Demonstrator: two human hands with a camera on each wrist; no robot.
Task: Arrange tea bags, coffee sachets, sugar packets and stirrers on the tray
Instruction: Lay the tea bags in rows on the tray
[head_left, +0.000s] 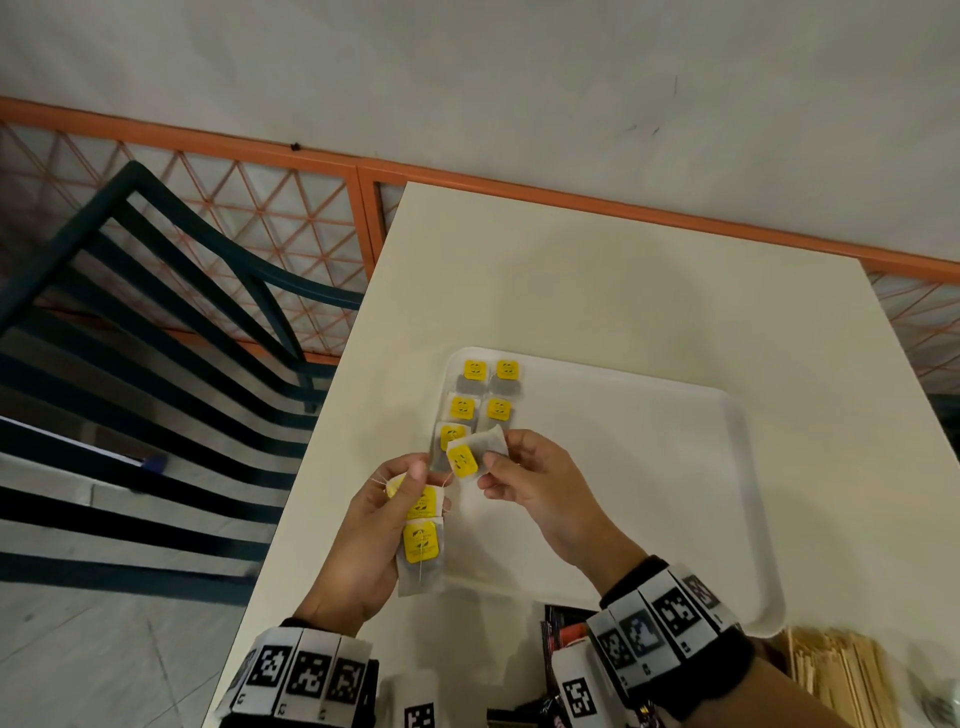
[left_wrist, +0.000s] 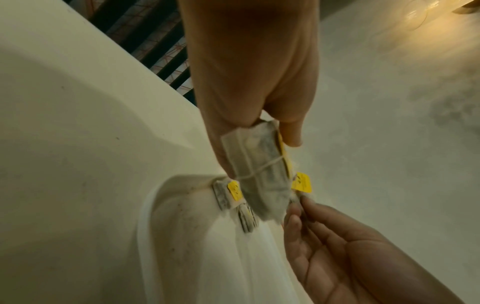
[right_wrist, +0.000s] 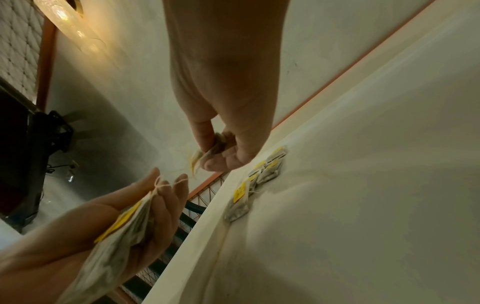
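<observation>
Now my right hand (head_left: 524, 478) is pinching one tea bag (head_left: 470, 453) for the sixth place on the tray (head_left: 649, 467), while my left hand (head_left: 374, 535) is gripping the spare tea bags (head_left: 422, 545) ready.

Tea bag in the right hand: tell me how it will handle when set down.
The tea bag probably stays limp, since it bends where the right hand pinches it. Likely very light. Its loose string may snag the left hand's bags.

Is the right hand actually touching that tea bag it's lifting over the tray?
Touching. In the head view the right hand pinches the tea bag between thumb and fingertips above the tray; the right wrist view shows the same pinch.
</observation>
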